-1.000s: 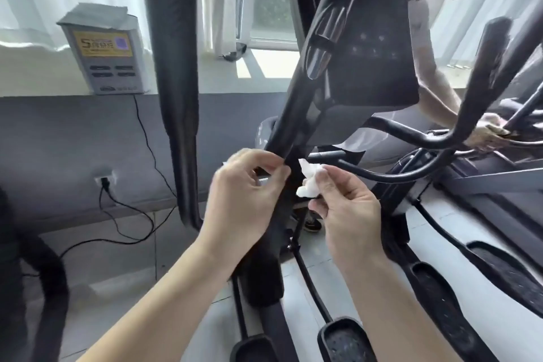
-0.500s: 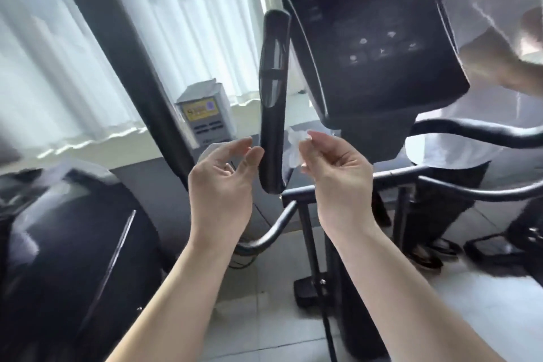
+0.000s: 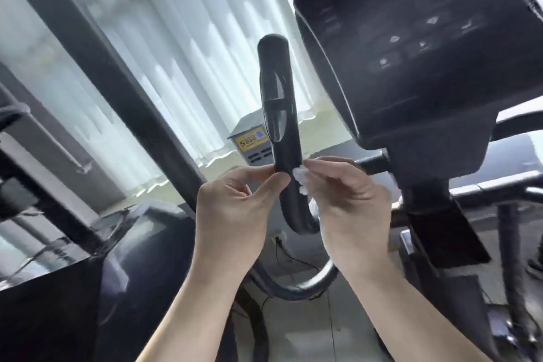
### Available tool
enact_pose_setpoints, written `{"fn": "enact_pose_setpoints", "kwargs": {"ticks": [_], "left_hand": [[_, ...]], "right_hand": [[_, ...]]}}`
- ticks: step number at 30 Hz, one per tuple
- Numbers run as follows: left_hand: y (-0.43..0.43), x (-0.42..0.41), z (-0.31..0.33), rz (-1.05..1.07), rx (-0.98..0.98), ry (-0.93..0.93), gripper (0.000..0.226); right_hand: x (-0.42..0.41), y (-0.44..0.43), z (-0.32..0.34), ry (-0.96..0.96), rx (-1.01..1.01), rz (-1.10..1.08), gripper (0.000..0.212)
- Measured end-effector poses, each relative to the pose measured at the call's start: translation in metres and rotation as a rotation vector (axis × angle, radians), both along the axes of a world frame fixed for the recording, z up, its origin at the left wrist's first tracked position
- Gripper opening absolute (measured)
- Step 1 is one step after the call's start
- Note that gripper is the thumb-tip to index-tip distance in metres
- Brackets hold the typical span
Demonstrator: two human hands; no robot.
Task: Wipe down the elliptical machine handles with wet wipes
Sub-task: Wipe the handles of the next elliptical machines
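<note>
Far on the left hang pale curtains [image 3: 176, 53], with a dark slanted bar [image 3: 123, 91] in front of them. Next comes the left hand [image 3: 235, 209]. Its thumb and pointer finger are bent toward each other and touch the left side of the black handle [image 3: 280, 126]. The other fingers are curled in. I cannot tell if this hand is pinching a bit of wipe or just the handle.

The handle stands up tall in the middle, with a round top and a shiny strip down its front. It looks hard and smooth, so it will not bend, but it may feel slippery when wet. The best place to hold it is low down, where the hands are now. Behind it sits a small gray box with a yellow label [image 3: 252, 141].

Just to the right of the handle is the wet wipe [image 3: 299, 181]. It is small, white and scrunched up, and it presses on the handle's right side. It looks soft, light and floppy, so it could slip or tear if pulled hard. The right hand [image 3: 349, 200] holds it tight between thumb and fingertips.

Farthest right is the big black console [image 3: 426, 53] with little buttons
</note>
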State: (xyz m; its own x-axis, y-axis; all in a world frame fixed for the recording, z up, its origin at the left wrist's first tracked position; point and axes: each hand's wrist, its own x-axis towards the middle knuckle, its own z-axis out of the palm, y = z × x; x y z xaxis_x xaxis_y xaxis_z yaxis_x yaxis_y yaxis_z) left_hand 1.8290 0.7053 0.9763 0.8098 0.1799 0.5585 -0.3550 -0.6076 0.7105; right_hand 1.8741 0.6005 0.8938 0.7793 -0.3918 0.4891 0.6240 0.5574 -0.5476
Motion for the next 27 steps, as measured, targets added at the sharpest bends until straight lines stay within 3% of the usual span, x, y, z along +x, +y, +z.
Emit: {"fn": "enact_pose_setpoints", "kwargs": {"ticks": [8, 13, 18, 24, 27], "left_hand": [[-0.004, -0.001, 0.019, 0.076, 0.118, 0.084, 0.012], [-0.004, -0.001, 0.019, 0.075, 0.144, 0.068, 0.009], [-0.005, -0.001, 0.017, 0.060, 0.155, 0.035, 0.007], [-0.004, 0.000, 0.007, 0.003, 0.058, 0.038, 0.012], [-0.003, 0.001, 0.003, -0.006, 0.052, 0.010, 0.012]], "right_hand": [[0.047, -0.016, 0.084, -0.171, 0.148, -0.004, 0.016], [0.030, -0.013, 0.038, -0.182, -0.030, -0.063, 0.012], [0.006, 0.000, -0.030, -0.052, -0.088, -0.004, 0.016], [0.020, -0.005, 0.017, -0.110, 0.058, 0.046, 0.021], [0.020, -0.004, 0.015, -0.136, 0.020, 0.030, 0.023]]}}
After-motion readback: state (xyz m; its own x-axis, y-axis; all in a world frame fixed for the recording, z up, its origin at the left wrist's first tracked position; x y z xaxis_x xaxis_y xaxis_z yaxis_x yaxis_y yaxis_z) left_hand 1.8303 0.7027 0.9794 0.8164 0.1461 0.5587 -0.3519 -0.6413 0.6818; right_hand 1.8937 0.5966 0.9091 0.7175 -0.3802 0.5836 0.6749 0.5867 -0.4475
